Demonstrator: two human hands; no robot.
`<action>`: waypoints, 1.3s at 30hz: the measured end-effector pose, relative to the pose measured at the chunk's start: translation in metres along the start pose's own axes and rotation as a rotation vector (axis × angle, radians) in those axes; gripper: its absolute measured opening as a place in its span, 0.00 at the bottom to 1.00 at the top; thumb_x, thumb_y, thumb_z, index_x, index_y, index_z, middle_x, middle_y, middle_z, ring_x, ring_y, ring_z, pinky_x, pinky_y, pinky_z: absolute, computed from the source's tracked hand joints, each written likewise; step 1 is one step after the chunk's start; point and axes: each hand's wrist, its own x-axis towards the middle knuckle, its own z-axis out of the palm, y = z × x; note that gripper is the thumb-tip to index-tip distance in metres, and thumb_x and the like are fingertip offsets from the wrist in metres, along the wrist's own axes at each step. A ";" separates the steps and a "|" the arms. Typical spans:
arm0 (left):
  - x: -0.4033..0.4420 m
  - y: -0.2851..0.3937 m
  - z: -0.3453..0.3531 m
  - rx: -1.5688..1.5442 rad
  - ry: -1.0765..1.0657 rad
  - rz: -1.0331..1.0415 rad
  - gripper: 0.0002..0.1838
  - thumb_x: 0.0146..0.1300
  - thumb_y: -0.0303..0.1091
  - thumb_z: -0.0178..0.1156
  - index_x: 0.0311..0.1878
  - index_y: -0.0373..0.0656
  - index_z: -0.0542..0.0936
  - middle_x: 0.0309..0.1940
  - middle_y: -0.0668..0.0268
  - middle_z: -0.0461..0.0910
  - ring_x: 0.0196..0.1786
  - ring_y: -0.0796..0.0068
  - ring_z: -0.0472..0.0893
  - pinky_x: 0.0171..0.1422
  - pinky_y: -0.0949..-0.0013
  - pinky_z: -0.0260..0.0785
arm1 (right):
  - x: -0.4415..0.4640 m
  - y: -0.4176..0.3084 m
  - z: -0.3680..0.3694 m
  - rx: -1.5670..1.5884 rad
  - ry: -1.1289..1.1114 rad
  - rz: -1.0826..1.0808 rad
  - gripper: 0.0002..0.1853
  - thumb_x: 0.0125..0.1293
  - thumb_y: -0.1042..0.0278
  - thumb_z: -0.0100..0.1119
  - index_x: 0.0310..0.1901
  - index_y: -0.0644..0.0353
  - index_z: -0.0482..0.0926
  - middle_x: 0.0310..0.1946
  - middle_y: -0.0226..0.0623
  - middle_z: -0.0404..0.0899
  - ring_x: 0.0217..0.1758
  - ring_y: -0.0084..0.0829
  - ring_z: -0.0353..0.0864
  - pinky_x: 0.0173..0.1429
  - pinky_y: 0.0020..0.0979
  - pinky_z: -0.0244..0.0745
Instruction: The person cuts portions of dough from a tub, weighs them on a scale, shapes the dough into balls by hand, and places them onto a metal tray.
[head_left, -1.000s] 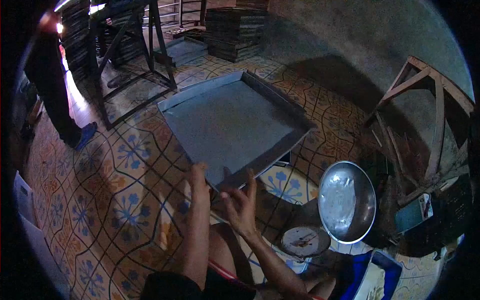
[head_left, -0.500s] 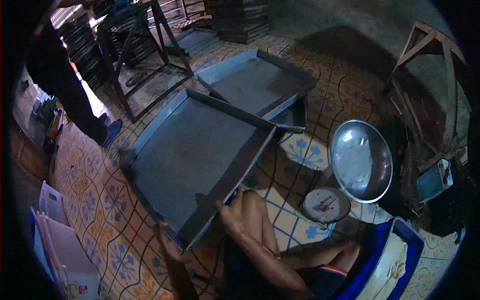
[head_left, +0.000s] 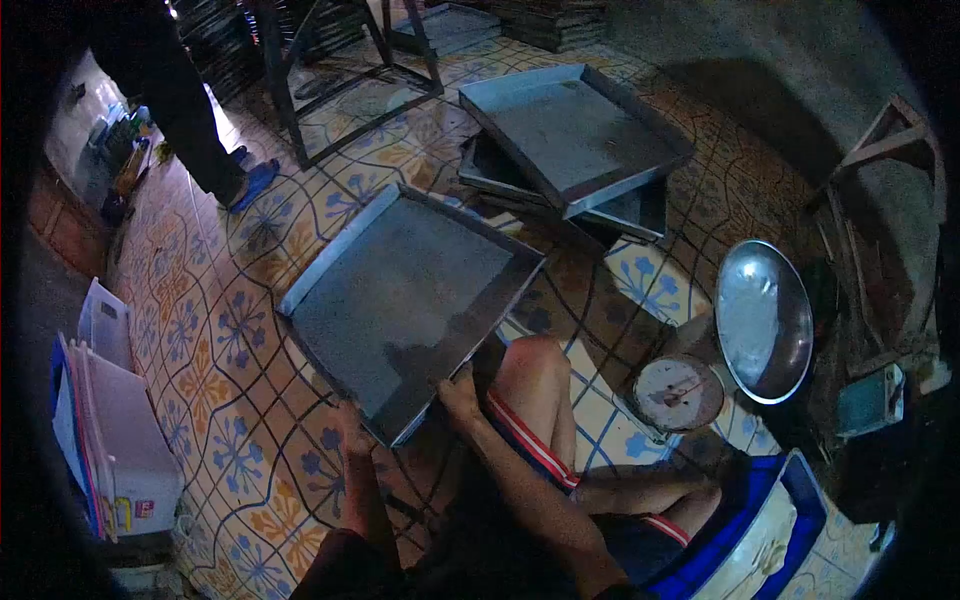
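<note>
A shallow square metal tray is tilted in front of me above the tiled floor. At its near left edge my left hand is closed on the rim, the fingers partly hidden below. My right hand grips the near right edge, thumb on top, close to my bent knee. A dark shadow falls across the tray's near side. Beyond it, more metal trays lie stacked askew on the floor, apart from the one I hold.
To the right are a shiny metal bowl, a round dial-like disc, a tin and a wooden frame. A blue tub is beside my leg. Plastic boxes stand left. A person's leg is near a metal stand.
The held tray has come back toward me, away from the stack it overlapped before. My left hand has risen along its near left edge. The view has turned somewhat left and down.
</note>
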 end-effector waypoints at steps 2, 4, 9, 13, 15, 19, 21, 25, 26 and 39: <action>0.000 -0.003 0.004 0.115 0.033 -0.015 0.13 0.67 0.39 0.50 0.46 0.40 0.72 0.42 0.63 0.72 0.46 0.67 0.70 0.50 0.63 0.63 | -0.006 -0.016 -0.004 0.033 -0.045 0.057 0.28 0.59 0.67 0.62 0.61 0.67 0.67 0.52 0.49 0.74 0.57 0.40 0.72 0.62 0.37 0.68; -0.014 -0.009 0.001 0.267 0.128 0.002 0.14 0.67 0.39 0.50 0.49 0.40 0.70 0.45 0.62 0.70 0.49 0.66 0.68 0.52 0.62 0.61 | -0.014 -0.021 -0.010 -0.154 -0.244 -0.030 0.29 0.62 0.64 0.62 0.62 0.66 0.66 0.57 0.48 0.73 0.59 0.37 0.72 0.64 0.37 0.67; -0.060 0.038 0.096 0.423 0.214 0.447 0.17 0.67 0.39 0.50 0.54 0.39 0.66 0.52 0.60 0.65 0.55 0.64 0.63 0.58 0.58 0.57 | -0.075 -0.105 -0.070 0.049 -0.310 -0.108 0.25 0.74 0.61 0.47 0.67 0.62 0.63 0.65 0.48 0.67 0.69 0.37 0.64 0.71 0.36 0.58; -0.168 0.079 0.222 0.317 -0.241 0.724 0.21 0.67 0.38 0.51 0.59 0.39 0.63 0.57 0.59 0.61 0.61 0.61 0.59 0.63 0.55 0.53 | -0.130 -0.172 -0.112 -0.496 0.215 -0.713 0.37 0.73 0.42 0.38 0.74 0.57 0.44 0.76 0.42 0.40 0.78 0.34 0.43 0.78 0.36 0.38; -0.233 0.089 0.271 0.253 -0.575 0.797 0.23 0.67 0.38 0.51 0.61 0.39 0.62 0.60 0.58 0.59 0.63 0.60 0.57 0.65 0.54 0.51 | -0.139 -0.181 -0.164 -0.145 0.374 -0.649 0.40 0.72 0.39 0.37 0.75 0.57 0.41 0.76 0.43 0.37 0.78 0.35 0.38 0.78 0.37 0.35; -0.353 0.091 0.347 0.212 -1.219 0.914 0.27 0.67 0.38 0.51 0.66 0.39 0.58 0.66 0.57 0.55 0.69 0.58 0.53 0.69 0.51 0.48 | -0.197 -0.153 -0.209 0.522 0.385 -0.555 0.50 0.67 0.31 0.40 0.74 0.59 0.29 0.76 0.41 0.25 0.79 0.35 0.24 0.78 0.41 0.25; -0.402 0.088 0.376 0.230 -1.378 1.015 0.30 0.67 0.37 0.51 0.68 0.39 0.57 0.69 0.56 0.53 0.71 0.57 0.51 0.72 0.50 0.46 | -0.244 -0.159 -0.231 0.431 0.362 -0.482 0.50 0.67 0.33 0.42 0.74 0.59 0.29 0.76 0.41 0.26 0.79 0.36 0.24 0.78 0.41 0.25; -0.458 0.086 0.421 0.234 -1.365 1.195 0.34 0.66 0.37 0.51 0.73 0.38 0.54 0.74 0.55 0.49 0.77 0.55 0.47 0.76 0.47 0.42 | -0.284 -0.156 -0.307 0.085 0.297 -0.573 0.43 0.68 0.43 0.52 0.72 0.64 0.49 0.69 0.48 0.56 0.72 0.38 0.57 0.73 0.39 0.52; -0.465 0.085 0.430 0.223 -1.375 1.198 0.34 0.66 0.37 0.51 0.73 0.38 0.54 0.74 0.55 0.49 0.77 0.55 0.47 0.76 0.47 0.42 | -0.295 -0.163 -0.339 0.035 0.360 -0.497 0.37 0.68 0.47 0.54 0.68 0.66 0.57 0.61 0.45 0.65 0.62 0.34 0.67 0.65 0.36 0.62; -0.490 0.003 0.420 0.705 -1.722 0.242 0.10 0.68 0.37 0.54 0.40 0.40 0.78 0.26 0.60 0.78 0.26 0.72 0.76 0.34 0.67 0.72 | -0.252 -0.303 -0.770 0.859 0.618 -0.669 0.15 0.71 0.66 0.50 0.55 0.62 0.64 0.35 0.41 0.72 0.35 0.32 0.77 0.37 0.34 0.80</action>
